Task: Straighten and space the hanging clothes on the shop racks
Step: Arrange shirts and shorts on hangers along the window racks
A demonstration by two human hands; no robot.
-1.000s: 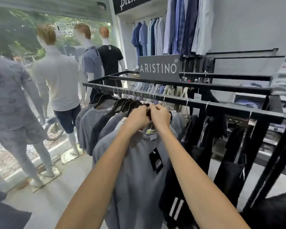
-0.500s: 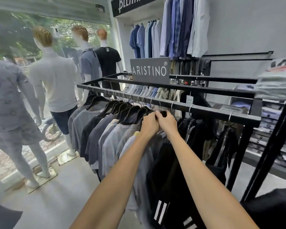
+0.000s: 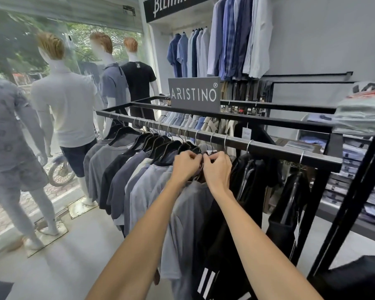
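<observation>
Shifting rightward along the rail (image 3: 268, 148), left hand (image 3: 185, 166) and right hand (image 3: 218, 169) now pinch the next hanger (image 3: 201, 150) with curled fingers; tees (image 3: 139, 180) leftward look evenly spaced.

Left hand (image 3: 185, 164) and right hand (image 3: 218, 169) pinching a black hanger (image 3: 201, 163), grey T-shirt (image 3: 188, 213) beneath, black rail (image 3: 268, 147) above

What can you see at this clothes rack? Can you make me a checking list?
Surface: black rail, hooks bunched mid-rail, wider apart at right.
Job's things: grey shirt hangs between other shirts and black clothes.
Clutter: folded pile above the rail's right end; sign behind the rail.
Grippers: left hand and right hand both pinch the grey shirt's top.
Cables: nothing seen.
Surroundings: mannequins by the window, wall shirts, shelved folded clothes.
</observation>
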